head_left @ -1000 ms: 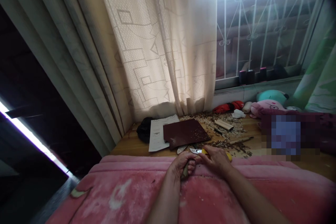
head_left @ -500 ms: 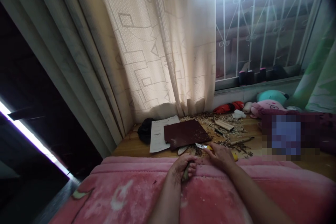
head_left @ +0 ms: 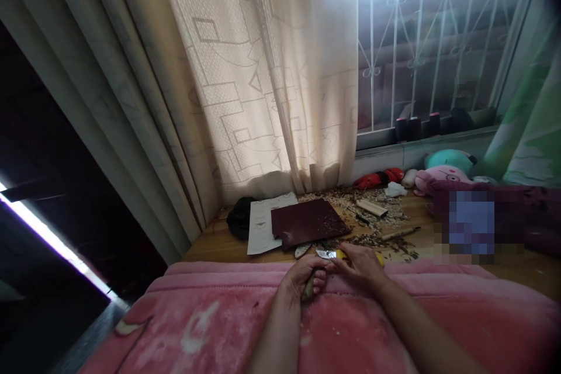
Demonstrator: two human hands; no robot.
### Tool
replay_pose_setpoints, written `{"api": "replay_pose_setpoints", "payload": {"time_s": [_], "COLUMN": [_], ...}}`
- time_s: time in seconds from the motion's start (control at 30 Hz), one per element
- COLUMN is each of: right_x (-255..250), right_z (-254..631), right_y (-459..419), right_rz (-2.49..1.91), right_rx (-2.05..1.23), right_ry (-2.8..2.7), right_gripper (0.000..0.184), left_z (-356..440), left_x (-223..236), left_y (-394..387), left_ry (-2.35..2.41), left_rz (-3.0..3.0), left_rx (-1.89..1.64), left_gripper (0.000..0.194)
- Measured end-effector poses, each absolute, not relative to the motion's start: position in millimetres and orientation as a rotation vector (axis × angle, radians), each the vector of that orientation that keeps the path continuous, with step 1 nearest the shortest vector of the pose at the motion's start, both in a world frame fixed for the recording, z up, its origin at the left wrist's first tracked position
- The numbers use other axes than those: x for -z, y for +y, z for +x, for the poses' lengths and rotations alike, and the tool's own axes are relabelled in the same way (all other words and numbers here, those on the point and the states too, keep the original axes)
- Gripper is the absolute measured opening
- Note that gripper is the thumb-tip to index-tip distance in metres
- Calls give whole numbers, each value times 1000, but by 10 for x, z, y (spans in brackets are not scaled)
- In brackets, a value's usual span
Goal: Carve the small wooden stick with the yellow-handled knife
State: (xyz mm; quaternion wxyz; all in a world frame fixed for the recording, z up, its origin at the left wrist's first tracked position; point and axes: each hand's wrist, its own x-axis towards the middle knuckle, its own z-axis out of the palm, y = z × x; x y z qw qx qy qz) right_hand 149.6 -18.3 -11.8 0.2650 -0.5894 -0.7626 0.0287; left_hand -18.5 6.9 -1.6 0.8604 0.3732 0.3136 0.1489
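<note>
Shiny metal knife blade (head_left: pixel 325 254)

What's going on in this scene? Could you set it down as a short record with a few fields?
Left hand: grips a small wooden piece
Right hand: holds a yellow-handled knife, blade showing
Below the hands: pink fleece blanket
Wooden tabletop: wood shavings, dark red sheet, paper sheet, wooden block
Behind: cream curtain, barred window
</note>
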Motion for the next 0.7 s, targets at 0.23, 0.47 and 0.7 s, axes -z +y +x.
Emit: {"api": "replay_pose_setpoints", "payload": {"time_s": [0.23, 0.47, 0.7], "right_x": [118, 118, 105], "right_z": [1492, 1497, 1493], "right_y": [-190, -188, -193], "right_rz": [-1587, -1580, -1578], "right_rx": [-57, -59, -84], "right_ry": [-2064, -2057, -2051], "right_gripper": [36, 38, 38], "left_z": [-184, -213, -223], "left_x": [-3, 33, 57], "left_y": [77, 114, 144], "left_ry": [623, 606, 574], "left_rz": [758, 708, 683], "left_rx": [-278, -219, -196], "left_gripper": [9, 10, 12]}}
